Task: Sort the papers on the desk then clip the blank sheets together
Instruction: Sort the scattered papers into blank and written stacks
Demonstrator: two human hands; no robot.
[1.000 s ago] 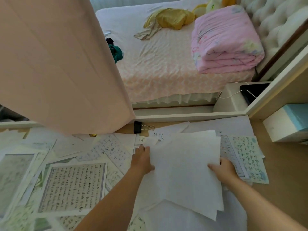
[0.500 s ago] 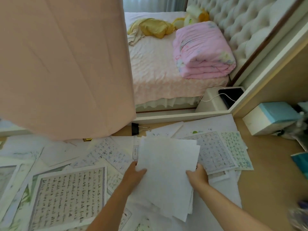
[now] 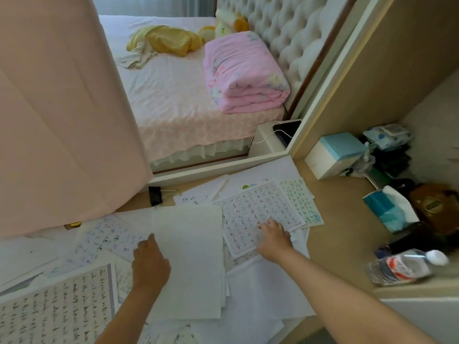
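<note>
left hand (image 3: 149, 262) at 9 o'clock of blank stack (image 3: 190, 256), grip unclear | right hand (image 3: 273, 240) flat on written sheet (image 3: 250, 207) | best slide it toward 3 o'clock, off the stack

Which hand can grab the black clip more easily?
Probably the left hand: the black clip lies straight beyond it, past the blank sheets. The right hand rests farther away on a written sheet.

blank sheets (image 3: 191, 259) mid-desk, binder clip (image 3: 155, 195) behind, gridded sheet (image 3: 250, 212) right, water bottle (image 3: 402, 266) far right
</note>
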